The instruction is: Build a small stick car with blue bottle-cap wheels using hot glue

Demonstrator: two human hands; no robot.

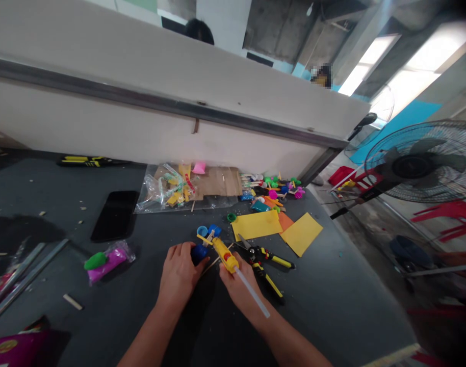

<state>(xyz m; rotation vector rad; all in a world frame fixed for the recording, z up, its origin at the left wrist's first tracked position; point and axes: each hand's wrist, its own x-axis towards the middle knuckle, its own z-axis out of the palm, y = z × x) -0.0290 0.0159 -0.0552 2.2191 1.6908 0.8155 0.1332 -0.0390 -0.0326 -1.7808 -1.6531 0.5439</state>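
Note:
My left hand point(181, 270) has its fingers closed around a small dark blue round piece point(199, 253) just above the table. My right hand point(236, 285) grips a yellow hot glue gun point(225, 253); a long translucent glue stick point(252, 293) sticks out of its back toward my forearm. The gun's front end is close to the blue piece, but I cannot tell if they touch. Just beyond lie a light blue bottle cap point(202, 231) and a blue piece point(214, 230). Pliers-like cutters with yellow and black handles point(269, 280) lie right of the gun.
Yellow paper sheets point(302, 234) and a green cap point(231, 217) lie beyond the cutters. Colourful clay figures point(281, 191), cardboard point(221, 183) and a plastic bag point(156, 191) line the partition point(217, 135). A phone point(114, 216) and wrapped purple clay point(108, 265) lie left; a fan point(420, 163) stands right.

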